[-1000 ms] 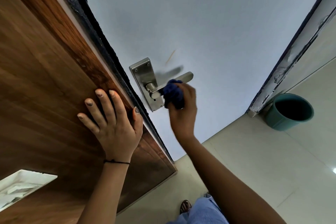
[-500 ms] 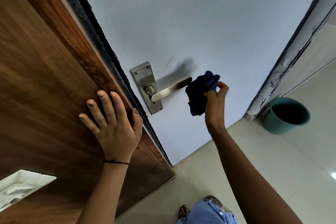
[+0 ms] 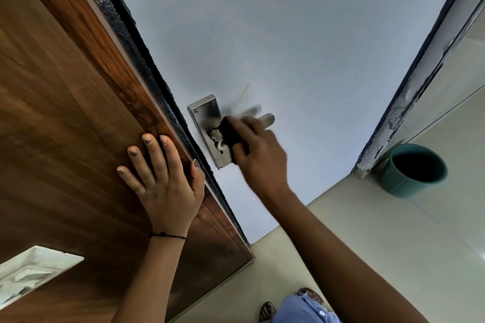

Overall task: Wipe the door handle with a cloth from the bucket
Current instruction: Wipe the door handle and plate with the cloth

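A steel lever door handle [image 3: 267,118] on a steel backplate [image 3: 205,115] is fixed to the pale grey door. My right hand [image 3: 258,155] is closed on a dark blue cloth [image 3: 231,134] and presses it onto the lever near its pivot, so only the lever's tip shows. The hand is motion-blurred. My left hand [image 3: 160,173] lies flat, fingers spread, on the brown wooden panel [image 3: 65,126] beside the door edge. A teal bucket [image 3: 414,169] stands on the floor at the right, by the door frame.
A black strip [image 3: 147,65] runs along the door's edge between panel and door. The chipped door frame [image 3: 409,102] rises at the right. Pale floor tiles [image 3: 393,257] spread below, with my sandalled foot [image 3: 267,311] and jeans at the bottom.
My right hand with the cloth has come back left from off the lever's tip onto the handle near the pivot. The left hand stays planted on the panel.
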### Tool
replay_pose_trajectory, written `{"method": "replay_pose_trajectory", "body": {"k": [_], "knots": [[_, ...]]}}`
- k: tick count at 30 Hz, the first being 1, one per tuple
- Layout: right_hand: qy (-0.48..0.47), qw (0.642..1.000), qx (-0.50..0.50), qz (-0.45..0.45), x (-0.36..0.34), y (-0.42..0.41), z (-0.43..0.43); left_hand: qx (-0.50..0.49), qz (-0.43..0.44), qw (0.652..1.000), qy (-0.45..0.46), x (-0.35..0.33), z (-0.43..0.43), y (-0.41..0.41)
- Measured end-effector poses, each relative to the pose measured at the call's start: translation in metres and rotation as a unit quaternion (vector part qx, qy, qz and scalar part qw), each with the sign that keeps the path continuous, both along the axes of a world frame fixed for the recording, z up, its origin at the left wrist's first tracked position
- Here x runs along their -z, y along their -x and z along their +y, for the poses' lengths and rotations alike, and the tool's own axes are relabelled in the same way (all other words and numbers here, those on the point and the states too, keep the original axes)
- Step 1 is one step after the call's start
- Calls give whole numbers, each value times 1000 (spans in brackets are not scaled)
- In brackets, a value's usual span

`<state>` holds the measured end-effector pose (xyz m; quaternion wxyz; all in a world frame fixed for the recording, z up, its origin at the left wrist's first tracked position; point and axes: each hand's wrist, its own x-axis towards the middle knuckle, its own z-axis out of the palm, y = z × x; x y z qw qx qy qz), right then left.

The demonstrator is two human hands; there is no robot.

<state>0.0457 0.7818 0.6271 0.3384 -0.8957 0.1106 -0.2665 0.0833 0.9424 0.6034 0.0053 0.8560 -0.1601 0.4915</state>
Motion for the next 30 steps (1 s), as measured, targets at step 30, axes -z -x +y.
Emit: {"method": "replay_pose_trajectory", "body": {"k": [30], "knots": [[-274,954,72,-96,32,-26,-20,-3,9,1000,-3,1,0,1]]}}
